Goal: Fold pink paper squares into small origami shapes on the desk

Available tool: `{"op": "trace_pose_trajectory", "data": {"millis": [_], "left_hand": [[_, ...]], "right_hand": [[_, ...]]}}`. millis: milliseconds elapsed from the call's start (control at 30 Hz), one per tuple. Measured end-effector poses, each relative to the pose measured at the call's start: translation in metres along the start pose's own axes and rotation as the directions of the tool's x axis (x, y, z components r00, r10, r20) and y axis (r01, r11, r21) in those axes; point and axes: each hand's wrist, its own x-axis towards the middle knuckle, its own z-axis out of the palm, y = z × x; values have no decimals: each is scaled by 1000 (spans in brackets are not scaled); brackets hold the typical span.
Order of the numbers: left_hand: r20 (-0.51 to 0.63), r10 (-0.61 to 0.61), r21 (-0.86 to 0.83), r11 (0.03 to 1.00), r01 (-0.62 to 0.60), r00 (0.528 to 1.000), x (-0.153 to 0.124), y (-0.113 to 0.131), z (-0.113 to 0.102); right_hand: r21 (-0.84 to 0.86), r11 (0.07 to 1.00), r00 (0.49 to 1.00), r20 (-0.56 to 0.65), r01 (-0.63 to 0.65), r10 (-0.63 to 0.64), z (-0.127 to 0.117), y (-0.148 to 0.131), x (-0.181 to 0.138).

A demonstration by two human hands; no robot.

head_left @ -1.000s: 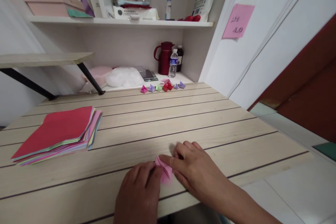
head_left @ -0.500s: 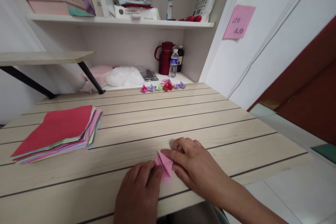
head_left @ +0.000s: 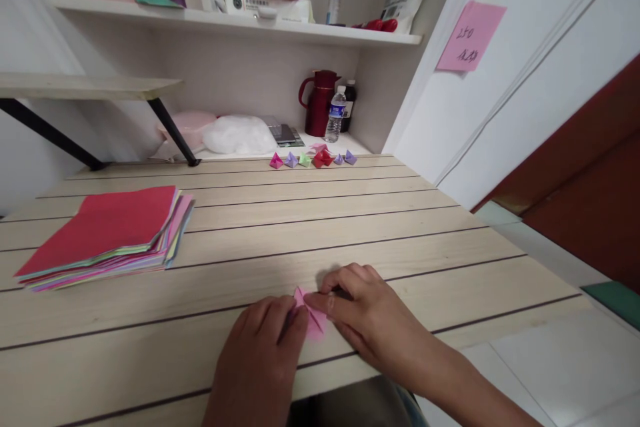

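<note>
Slightly tilted since the earlier frame, a small pink origami piece (head_left: pixel 311 315) near the desk's (head_left: pixel 300 227) front edge is pinched by left hand (head_left: pixel 260 363) and right hand (head_left: pixel 373 320), mid-crease; firm pressing seems needed next.

We see a pink folded paper (head_left: pixel 313 317) on the pale wood-grain table (head_left: pixel 300 227), its planks parted by thin dark lines. Left of that paper lies a paper stack (head_left: pixel 107 233), red on top with green, lilac and pink edges beneath. Beyond the folded paper sits a row of small paper shapes (head_left: pixel 313 159) (magenta, purple, green, red, lilac). Behind that row stands a dark red jug (head_left: pixel 316 101). A pink note (head_left: pixel 471 37) carries dark handwriting.
</note>
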Motion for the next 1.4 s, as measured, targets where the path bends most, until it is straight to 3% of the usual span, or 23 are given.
{"op": "trace_pose_trajectory", "data": {"millis": [233,533,700,867,1133,1400], "left_hand": [[77,112,68,991,-117,991,-10,-11,-8],[124,10,-63,998,-3,992,-8,-13,-9],[92,-83,-169,981,98,992,2,-9,-13],[76,-114,-204,971,127,991,1,-8,-11],[86,-87,-159,982,100,992,0,-9,-15],[103,-176,-241,950,196,979,-1,-11,-11]], "right_hand": [[10,999,997,67,42,-43,-9,-1,-4],[17,998,998,22,56,-56,-4,0,-7],[132,990,998,41,45,-50,-2,2,-2],[180,984,999,50,13,-22,-2,4,2],[155,986,997,27,68,-73,-4,3,-2],[171,985,999,40,-26,20,-3,3,2]]}}
